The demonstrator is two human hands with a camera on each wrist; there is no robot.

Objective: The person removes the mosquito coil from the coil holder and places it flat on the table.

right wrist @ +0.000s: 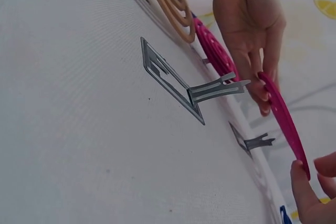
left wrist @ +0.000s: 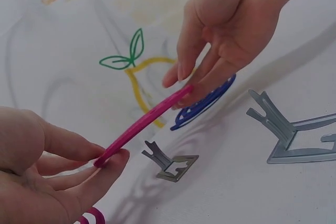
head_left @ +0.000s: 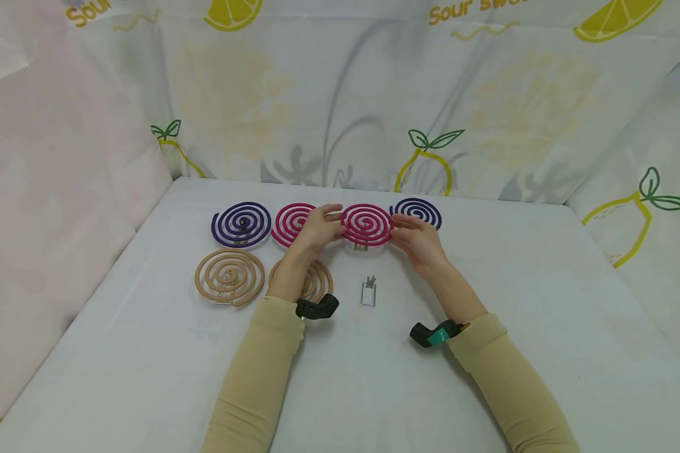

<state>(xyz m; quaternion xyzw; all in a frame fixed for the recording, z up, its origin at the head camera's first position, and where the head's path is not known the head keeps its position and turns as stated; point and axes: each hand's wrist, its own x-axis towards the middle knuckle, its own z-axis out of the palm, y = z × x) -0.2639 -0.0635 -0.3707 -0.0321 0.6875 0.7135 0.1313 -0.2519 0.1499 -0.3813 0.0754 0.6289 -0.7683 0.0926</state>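
Note:
A pink mosquito coil (head_left: 367, 224) is held level-looking between both hands, apart from the table. My left hand (head_left: 321, 229) pinches its left edge between thumb and fingers. The opposite edge is pinched by my right hand (head_left: 422, 245). Just below the coil, a small metal coil stand (left wrist: 170, 169) rests on the table with its forked prong raised. Nearer to me lies a second metal stand (right wrist: 218, 88), its prong also up. Behind my right hand is a dark purple coil (head_left: 416, 214), partly covered.
To the left are another purple coil (head_left: 242, 223), a second pink coil (head_left: 288, 221), a tan coil (head_left: 230, 275) and another tan coil (head_left: 319, 281). The left arm partly hides the last one. Lemon-printed cloth (head_left: 340, 82) hangs behind the white table (head_left: 368, 390).

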